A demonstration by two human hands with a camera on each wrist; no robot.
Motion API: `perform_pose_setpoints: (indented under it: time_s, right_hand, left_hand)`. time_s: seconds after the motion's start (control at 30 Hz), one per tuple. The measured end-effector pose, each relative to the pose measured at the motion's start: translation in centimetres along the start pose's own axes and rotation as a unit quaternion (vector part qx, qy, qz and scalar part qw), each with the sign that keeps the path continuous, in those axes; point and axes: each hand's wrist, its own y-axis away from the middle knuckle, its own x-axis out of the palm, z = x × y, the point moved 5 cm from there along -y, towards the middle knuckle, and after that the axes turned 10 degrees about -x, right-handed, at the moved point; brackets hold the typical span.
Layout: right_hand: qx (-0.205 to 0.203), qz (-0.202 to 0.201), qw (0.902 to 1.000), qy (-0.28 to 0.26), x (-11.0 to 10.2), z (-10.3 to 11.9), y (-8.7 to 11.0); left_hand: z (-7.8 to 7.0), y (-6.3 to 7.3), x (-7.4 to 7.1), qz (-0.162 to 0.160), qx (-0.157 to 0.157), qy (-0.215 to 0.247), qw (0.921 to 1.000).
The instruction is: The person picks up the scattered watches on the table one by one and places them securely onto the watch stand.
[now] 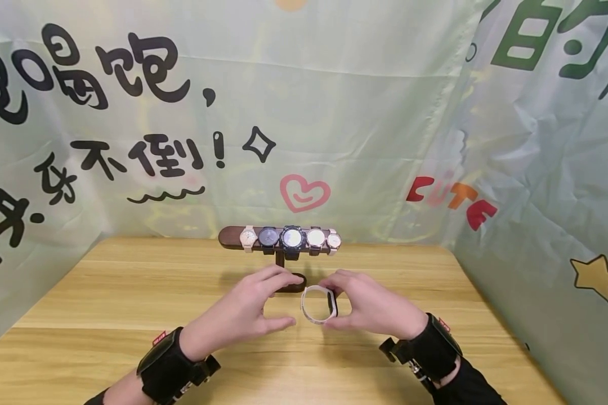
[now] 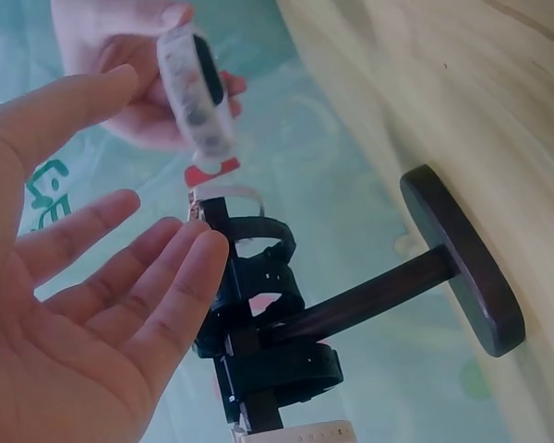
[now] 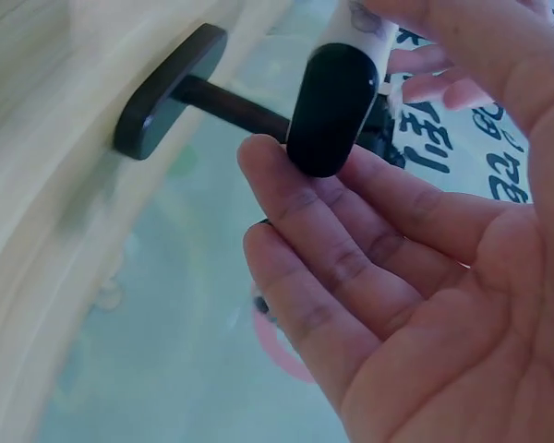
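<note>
In front of the watch stand (image 1: pixel 230 238) my right hand (image 1: pixel 374 302) pinches a white smart band (image 2: pixel 185 97) between thumb and fingers. The band forms a closed loop, and its black oval screen (image 3: pixel 332 111) faces the right palm. To its left, my left hand (image 1: pixel 243 308) holds nothing, thumb and fingers spread apart toward the loop. In the left wrist view the left fingers are loosely extended, with the band just beyond them. The left fingertips overlap the stand's dark base (image 1: pixel 295 286) in the head view.
Several watches, among them a black one (image 1: pixel 291 238) and a light-strapped one (image 1: pixel 248 237), are strapped along the stand's dark bar. The stand rises near the back of the wooden table (image 1: pixel 147 292). A printed cloth (image 1: pixel 365 140) hangs behind and along the sides.
</note>
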Motion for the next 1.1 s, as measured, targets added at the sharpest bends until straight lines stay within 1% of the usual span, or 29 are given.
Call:
perform_pose_setpoints:
  time_s: [0.23, 0.37, 0.5, 0.6, 0.77, 0.97, 1.03, 1.1]
  right_hand:
    - [-0.021, -0.014, 0.9997, 0.002, -0.1, 1.0, -1.1]
    - [-0.027, -0.025, 0.9993, -0.001, -0.3, 1.2, -1.5]
    - [-0.030, -0.036, 0.9989, -0.004, -0.4, 1.4, -1.7]
    - [-0.031, -0.041, 0.9987, -0.005, -0.5, 1.5, -1.8]
    - [-0.032, -0.052, 0.9981, 0.010, -0.6, 1.9, -1.9]
    - [-0.038, -0.078, 0.9960, 0.020, -0.7, 2.4, -1.9]
    - [-0.046, -0.089, 0.9948, 0.017, -0.8, 2.5, -1.9]
    - [-0.054, -0.101, 0.9934, 0.012, -0.8, 2.6, -1.9]
  left_hand:
    - [0.1, 0.1, 0.4, 0.012, -0.023, -0.010, 0.9996]
    - [0.2, 0.0, 0.4, 0.013, -0.031, -0.010, 0.9994]
    - [0.3, 0.0, 0.4, 0.009, -0.026, -0.005, 0.9996]
    - [0.3, 0.0, 0.4, 0.003, -0.023, 0.007, 0.9997]
    - [0.5, -0.1, 0.3, -0.003, -0.024, 0.028, 0.9993]
    - [0.6, -0.1, 0.3, -0.023, -0.011, 0.040, 0.9989]
    - [0.7, -0.1, 0.3, -0.028, -0.012, 0.042, 0.9987]
    - [0.8, -0.1, 0.3, -0.028, -0.020, 0.045, 0.9984]
